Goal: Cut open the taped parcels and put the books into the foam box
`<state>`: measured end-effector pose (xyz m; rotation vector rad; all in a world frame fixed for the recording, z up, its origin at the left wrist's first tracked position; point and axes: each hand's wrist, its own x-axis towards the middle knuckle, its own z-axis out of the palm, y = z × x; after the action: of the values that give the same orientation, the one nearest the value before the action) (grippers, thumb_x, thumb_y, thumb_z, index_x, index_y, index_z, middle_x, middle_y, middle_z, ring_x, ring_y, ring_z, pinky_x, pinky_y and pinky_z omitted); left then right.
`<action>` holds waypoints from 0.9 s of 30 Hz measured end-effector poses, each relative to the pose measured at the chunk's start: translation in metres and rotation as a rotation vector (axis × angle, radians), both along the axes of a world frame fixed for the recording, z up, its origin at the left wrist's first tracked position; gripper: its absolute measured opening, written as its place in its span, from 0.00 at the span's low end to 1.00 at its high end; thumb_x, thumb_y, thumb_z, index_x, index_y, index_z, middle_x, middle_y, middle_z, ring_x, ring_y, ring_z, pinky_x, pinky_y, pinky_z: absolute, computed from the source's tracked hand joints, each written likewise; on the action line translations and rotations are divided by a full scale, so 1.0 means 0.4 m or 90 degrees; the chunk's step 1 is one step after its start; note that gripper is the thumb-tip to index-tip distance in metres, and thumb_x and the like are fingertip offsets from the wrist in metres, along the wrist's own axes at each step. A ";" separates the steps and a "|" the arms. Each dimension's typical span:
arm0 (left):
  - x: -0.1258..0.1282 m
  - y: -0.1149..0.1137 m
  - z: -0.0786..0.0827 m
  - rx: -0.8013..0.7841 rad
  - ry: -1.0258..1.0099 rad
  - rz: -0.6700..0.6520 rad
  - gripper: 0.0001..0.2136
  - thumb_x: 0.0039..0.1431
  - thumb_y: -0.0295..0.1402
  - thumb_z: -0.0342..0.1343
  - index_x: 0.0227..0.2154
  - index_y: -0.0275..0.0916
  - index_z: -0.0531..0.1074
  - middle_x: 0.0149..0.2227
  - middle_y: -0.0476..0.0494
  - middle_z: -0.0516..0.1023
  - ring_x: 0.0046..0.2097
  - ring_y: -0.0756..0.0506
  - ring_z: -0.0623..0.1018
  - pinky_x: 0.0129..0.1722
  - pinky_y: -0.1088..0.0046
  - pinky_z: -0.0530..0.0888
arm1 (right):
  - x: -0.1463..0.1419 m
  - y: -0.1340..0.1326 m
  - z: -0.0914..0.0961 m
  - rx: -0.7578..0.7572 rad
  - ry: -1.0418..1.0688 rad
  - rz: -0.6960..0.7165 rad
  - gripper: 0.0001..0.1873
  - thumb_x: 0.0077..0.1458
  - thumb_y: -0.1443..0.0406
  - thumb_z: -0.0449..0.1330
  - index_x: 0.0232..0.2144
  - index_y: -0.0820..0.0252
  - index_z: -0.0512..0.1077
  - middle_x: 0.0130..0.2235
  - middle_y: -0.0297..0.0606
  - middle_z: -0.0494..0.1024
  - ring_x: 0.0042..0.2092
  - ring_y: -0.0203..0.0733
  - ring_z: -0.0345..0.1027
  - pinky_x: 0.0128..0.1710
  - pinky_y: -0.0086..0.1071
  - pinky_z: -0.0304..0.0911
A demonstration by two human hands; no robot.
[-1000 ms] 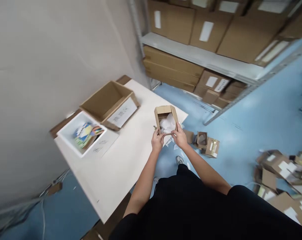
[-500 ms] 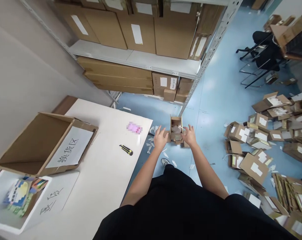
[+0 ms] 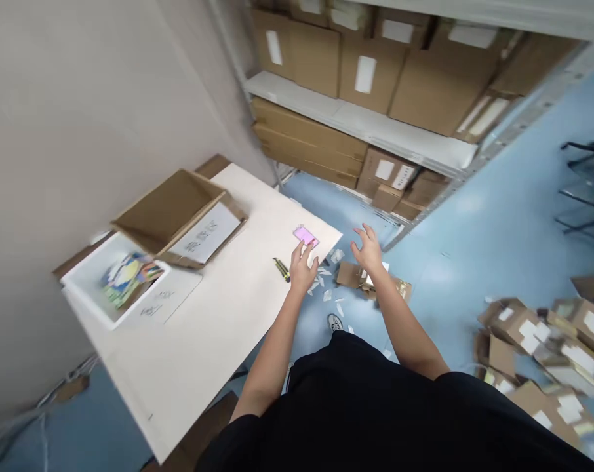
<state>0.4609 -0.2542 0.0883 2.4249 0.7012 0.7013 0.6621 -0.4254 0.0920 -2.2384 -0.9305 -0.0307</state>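
My left hand (image 3: 303,267) hovers by the table's right edge with fingers apart, its tips close to a small flat pink item (image 3: 305,236); whether they touch it I cannot tell. Left of that hand, a yellow-and-black utility knife (image 3: 281,269) lies on the white table (image 3: 218,314). My right hand (image 3: 367,249) is over the floor, thumb and fingers spread, holding nothing. Beneath it are opened cardboard boxes (image 3: 349,274), partly covered by the hand and forearm.
An open cardboard box (image 3: 206,242) with a paper sign and a white foam bin (image 3: 93,298) of colourful packets stand on the table. A metal shelf (image 3: 346,118) of cartons rises ahead. Paper scraps (image 3: 327,295) litter the floor; discarded boxes (image 3: 533,328) pile at right.
My view has swung left, so table and shelf appear further right. My left hand has moved over to the table near the pink item. My hands no longer flank the small open box.
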 end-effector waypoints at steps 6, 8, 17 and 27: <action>-0.383 0.111 0.046 0.035 0.004 0.183 0.23 0.69 0.34 0.57 0.65 0.44 0.71 0.71 0.36 0.65 0.71 0.36 0.66 0.70 0.52 0.68 | -0.316 0.331 0.019 0.021 -0.018 0.276 0.27 0.64 0.62 0.57 0.64 0.59 0.71 0.72 0.51 0.62 0.73 0.60 0.51 0.73 0.59 0.51; -0.548 0.136 0.058 0.044 0.007 0.265 0.24 0.69 0.34 0.58 0.66 0.45 0.70 0.72 0.36 0.65 0.71 0.35 0.65 0.70 0.50 0.67 | -0.468 0.430 0.032 0.023 -0.023 0.379 0.28 0.65 0.62 0.57 0.65 0.58 0.70 0.72 0.50 0.62 0.74 0.59 0.51 0.73 0.59 0.51; -1.315 0.044 0.090 0.064 0.011 0.651 0.25 0.68 0.34 0.59 0.67 0.46 0.70 0.72 0.37 0.65 0.71 0.35 0.65 0.71 0.50 0.66 | -1.281 0.665 0.084 0.039 -0.047 0.810 0.29 0.66 0.62 0.55 0.68 0.57 0.68 0.73 0.49 0.60 0.75 0.60 0.49 0.71 0.60 0.54; -1.874 -0.358 0.023 0.006 0.033 1.068 0.25 0.66 0.34 0.60 0.65 0.43 0.71 0.72 0.35 0.64 0.72 0.34 0.64 0.72 0.48 0.64 | -2.072 0.540 0.078 0.005 -0.089 1.256 0.35 0.64 0.65 0.57 0.72 0.55 0.64 0.76 0.45 0.53 0.76 0.60 0.45 0.74 0.59 0.50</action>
<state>-0.2889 -0.3973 0.0974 1.3185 2.6994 1.1052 -0.1668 -0.2093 0.1231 -0.4909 -2.6459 0.6598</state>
